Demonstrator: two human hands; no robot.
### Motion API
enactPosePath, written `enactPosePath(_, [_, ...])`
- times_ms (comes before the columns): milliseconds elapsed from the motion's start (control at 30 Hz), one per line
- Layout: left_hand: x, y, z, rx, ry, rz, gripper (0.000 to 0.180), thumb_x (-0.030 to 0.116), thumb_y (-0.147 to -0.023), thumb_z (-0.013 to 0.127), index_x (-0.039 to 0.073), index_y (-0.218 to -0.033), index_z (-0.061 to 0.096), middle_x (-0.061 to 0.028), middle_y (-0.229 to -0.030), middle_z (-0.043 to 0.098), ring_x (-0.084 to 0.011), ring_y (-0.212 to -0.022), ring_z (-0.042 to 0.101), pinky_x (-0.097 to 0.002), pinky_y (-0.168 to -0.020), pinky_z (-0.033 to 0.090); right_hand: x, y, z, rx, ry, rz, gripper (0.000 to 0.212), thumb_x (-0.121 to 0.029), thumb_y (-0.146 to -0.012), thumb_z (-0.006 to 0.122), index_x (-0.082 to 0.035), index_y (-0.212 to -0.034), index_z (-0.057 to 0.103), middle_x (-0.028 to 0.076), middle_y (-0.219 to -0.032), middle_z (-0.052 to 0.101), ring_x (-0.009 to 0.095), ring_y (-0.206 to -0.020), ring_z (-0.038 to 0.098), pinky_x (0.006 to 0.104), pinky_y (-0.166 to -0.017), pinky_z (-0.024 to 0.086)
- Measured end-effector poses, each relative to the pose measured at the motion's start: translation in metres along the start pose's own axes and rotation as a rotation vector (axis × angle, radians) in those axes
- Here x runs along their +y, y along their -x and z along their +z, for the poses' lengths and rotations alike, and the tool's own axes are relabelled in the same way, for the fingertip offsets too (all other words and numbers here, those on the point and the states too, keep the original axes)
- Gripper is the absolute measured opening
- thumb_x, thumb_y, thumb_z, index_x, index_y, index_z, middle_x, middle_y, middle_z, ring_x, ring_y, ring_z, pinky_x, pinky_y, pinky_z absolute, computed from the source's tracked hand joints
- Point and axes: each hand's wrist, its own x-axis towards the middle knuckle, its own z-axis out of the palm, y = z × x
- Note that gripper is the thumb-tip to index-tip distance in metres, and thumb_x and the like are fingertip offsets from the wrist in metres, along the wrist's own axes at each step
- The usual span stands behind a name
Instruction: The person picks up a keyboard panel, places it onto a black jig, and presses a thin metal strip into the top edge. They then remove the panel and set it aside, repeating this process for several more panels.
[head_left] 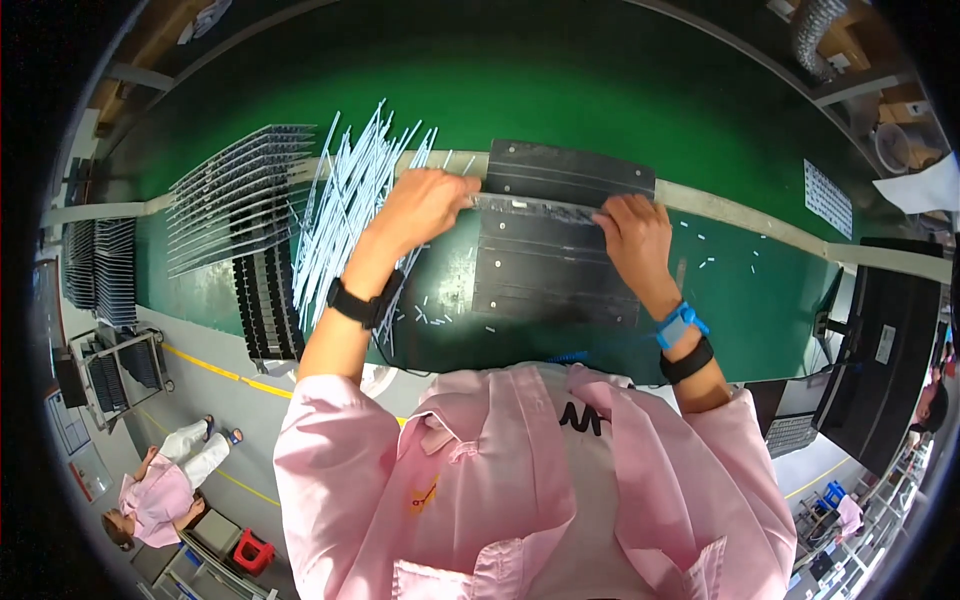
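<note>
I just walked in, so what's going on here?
A person in a pink jacket holds a narrow grey strip across a black board, left hand on one end, right hand toward the other. Whether strip and board touch is unclear. A heap of thin pale sticks lies left of the board, with dark plates farther left. Short pale pieces are scattered on the green table.

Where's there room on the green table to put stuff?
The biggest bare patch of table lies beyond the black board, right of the pale sticks. A smaller one borders the near edge, right of the blue wristband. Crowded spots: sticks, fanned plates, and the board, where the left hand and right hand hold a strip.
</note>
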Motion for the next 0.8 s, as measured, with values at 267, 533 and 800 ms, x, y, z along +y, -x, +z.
enactPosePath(267, [0.007, 0.001, -0.002, -0.017, -0.06, -0.086, 0.005, 0.008, -0.07, 0.057, 0.005, -0.073, 0.054, -0.0161, -0.057, 0.053, -0.0335, -0.057, 0.054, -0.0414, -0.049, 0.04, -0.001, 0.002, -0.008, -0.063, -0.008, -0.003, 0.012, -0.011, -0.068, 0.063, -0.006, -0.067, 0.052, 0.004, -0.064, 0.053, 0.023, -0.064, 0.05, 0.0331, -0.061, 0.033])
enactPosePath(533, [0.004, 0.004, 0.005, 0.024, -0.011, -0.064, 0.003, 0.009, -0.072, 0.056, 0.006, -0.071, 0.053, -0.0152, -0.056, 0.053, -0.0326, -0.056, 0.054, -0.0406, -0.047, 0.039, 0.0, -0.001, -0.007, -0.072, 0.012, -0.002, 0.012, -0.011, -0.068, 0.064, -0.006, -0.068, 0.053, 0.004, -0.063, 0.052, 0.022, -0.063, 0.049, 0.033, -0.061, 0.032])
enactPosePath(800, [0.009, 0.007, 0.009, 0.04, -0.035, -0.065, 0.006, 0.011, -0.074, 0.058, 0.007, -0.076, 0.054, -0.0135, -0.058, 0.054, -0.032, -0.056, 0.053, -0.0399, -0.047, 0.04, 0.003, 0.002, -0.007, -0.017, 0.016, -0.041, 0.013, -0.011, -0.068, 0.063, -0.007, -0.067, 0.051, 0.003, -0.063, 0.051, 0.021, -0.062, 0.048, 0.0326, -0.061, 0.032])
